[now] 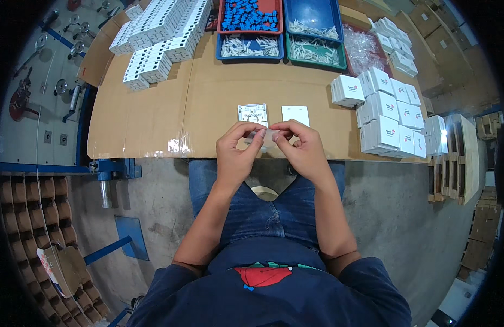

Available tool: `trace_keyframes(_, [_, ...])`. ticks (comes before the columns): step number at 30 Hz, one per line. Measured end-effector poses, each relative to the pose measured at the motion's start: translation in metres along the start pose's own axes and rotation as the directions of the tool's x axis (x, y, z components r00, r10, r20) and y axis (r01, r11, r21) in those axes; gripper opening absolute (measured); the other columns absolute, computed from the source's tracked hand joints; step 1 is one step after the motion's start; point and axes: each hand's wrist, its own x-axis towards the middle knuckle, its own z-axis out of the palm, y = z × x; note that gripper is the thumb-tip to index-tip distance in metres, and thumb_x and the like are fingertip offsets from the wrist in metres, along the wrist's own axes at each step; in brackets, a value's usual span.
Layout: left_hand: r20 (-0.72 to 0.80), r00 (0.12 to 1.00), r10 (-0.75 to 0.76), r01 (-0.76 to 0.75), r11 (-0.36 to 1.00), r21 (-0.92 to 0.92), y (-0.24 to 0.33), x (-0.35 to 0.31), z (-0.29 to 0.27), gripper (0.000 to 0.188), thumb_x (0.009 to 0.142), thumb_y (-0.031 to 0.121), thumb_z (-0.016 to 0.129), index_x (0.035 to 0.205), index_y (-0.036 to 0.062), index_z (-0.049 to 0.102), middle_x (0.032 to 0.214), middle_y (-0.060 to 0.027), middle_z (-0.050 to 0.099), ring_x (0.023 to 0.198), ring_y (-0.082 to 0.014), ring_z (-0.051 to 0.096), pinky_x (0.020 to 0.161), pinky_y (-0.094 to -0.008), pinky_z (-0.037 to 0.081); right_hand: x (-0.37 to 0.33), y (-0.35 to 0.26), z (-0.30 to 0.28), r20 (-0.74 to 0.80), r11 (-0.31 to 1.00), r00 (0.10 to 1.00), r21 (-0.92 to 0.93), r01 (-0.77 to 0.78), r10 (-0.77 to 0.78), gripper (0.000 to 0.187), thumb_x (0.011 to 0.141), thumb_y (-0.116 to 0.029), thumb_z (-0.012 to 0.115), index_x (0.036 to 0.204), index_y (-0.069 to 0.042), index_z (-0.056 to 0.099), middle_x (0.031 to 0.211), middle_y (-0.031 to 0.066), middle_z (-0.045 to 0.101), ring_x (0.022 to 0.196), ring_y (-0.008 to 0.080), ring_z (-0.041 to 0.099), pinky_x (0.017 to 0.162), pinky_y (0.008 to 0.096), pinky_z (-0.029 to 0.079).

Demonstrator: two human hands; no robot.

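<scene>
Close to the table's front edge, my left hand (pixel 235 150) and my right hand (pixel 305 148) face each other, thumbs and fingertips pinched. Between them they hold a small clear plastic bag (pixel 269 139), see-through and partly hidden by the fingers. Just beyond my left hand lies a white housing (pixel 253 113) with its inner side facing up, showing fittings. A flat white cover plate (pixel 295 114) rests beyond my right hand, apart from the housing.
Brown cardboard (pixel 208 103) covers the table. White units stand in rows (pixel 164 41) at the far left; white boxed units (pixel 385 117) are stacked at right. Trays at the back hold blue parts (pixel 249 15), pale slim pieces (pixel 249 48) and clear bags (pixel 363 48).
</scene>
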Motion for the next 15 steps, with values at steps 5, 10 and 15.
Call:
trace_keyframes(5, [-0.015,0.999,-0.052,0.052,0.998,-0.043,-0.003,-0.002,0.001,0.010,0.094,0.004,0.071,0.102,-0.0021,0.072,0.095,-0.0069,0.071,0.086,-0.0122,0.067,0.078,-0.0269,0.053,0.000,0.001,-0.001,0.060,0.998,0.997,-0.042,0.056,-0.054,0.016,0.092,-0.008,0.069,0.105,0.001,0.072,0.085,0.0065,0.072,0.079,0.0122,0.066,0.069,0.0276,0.051])
trace_keyframes(10, [0.112,0.993,-0.037,0.037,0.999,0.001,-0.001,0.002,-0.007,0.010,0.093,0.002,0.071,0.102,-0.0015,0.074,0.095,-0.0066,0.071,0.086,-0.0115,0.066,0.077,-0.0265,0.052,-0.002,0.006,0.000,0.066,1.000,0.998,0.004,0.007,-0.007,0.015,0.091,-0.006,0.066,0.103,0.003,0.071,0.077,0.0036,0.066,0.072,0.0085,0.059,0.064,0.0261,0.047])
trace_keyframes(15, [0.158,0.983,-0.092,0.094,0.996,-0.003,-0.004,0.000,-0.010,0.014,0.095,0.003,0.070,0.106,0.0002,0.077,0.095,-0.0062,0.071,0.086,-0.0115,0.067,0.074,-0.0257,0.054,0.001,0.012,-0.001,0.123,0.996,0.989,0.009,-0.084,0.082,0.013,0.091,-0.004,0.063,0.100,0.003,0.069,0.071,0.0005,0.060,0.064,0.0052,0.051,0.058,0.0248,0.042])
